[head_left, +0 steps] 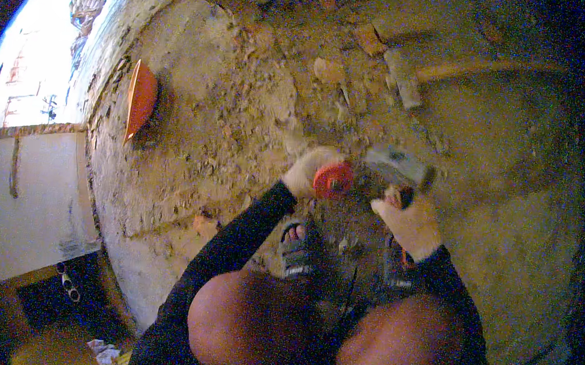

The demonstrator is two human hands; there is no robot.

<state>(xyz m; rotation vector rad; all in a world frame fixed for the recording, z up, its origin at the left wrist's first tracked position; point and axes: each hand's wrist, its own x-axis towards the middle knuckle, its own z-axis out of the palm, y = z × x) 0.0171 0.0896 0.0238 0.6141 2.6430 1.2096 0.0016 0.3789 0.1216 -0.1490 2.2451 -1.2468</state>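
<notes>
My left hand (pixel 307 173) is closed on a red round object (pixel 334 180) with a dark middle; its exact kind is not clear. Close by on the right, my right hand (pixel 410 224) wraps round a dark handle-like piece (pixel 401 196). Just beyond that hand, a grey, flat-looking thing (pixel 398 165) is smeared by motion, and I cannot tell whether it joins the dark piece. Both hands are over the rough dirt ground (pixel 240 143), in front of my bent knees.
An orange shallow basin (pixel 142 101) stands tilted at the left. Ahead lie a brick (pixel 370 40), a grey block (pixel 404 79) and a long strip of wood (pixel 490 69). My sandalled left foot (pixel 295 249) is below the hands. A pale panel (pixel 33 201) is at far left.
</notes>
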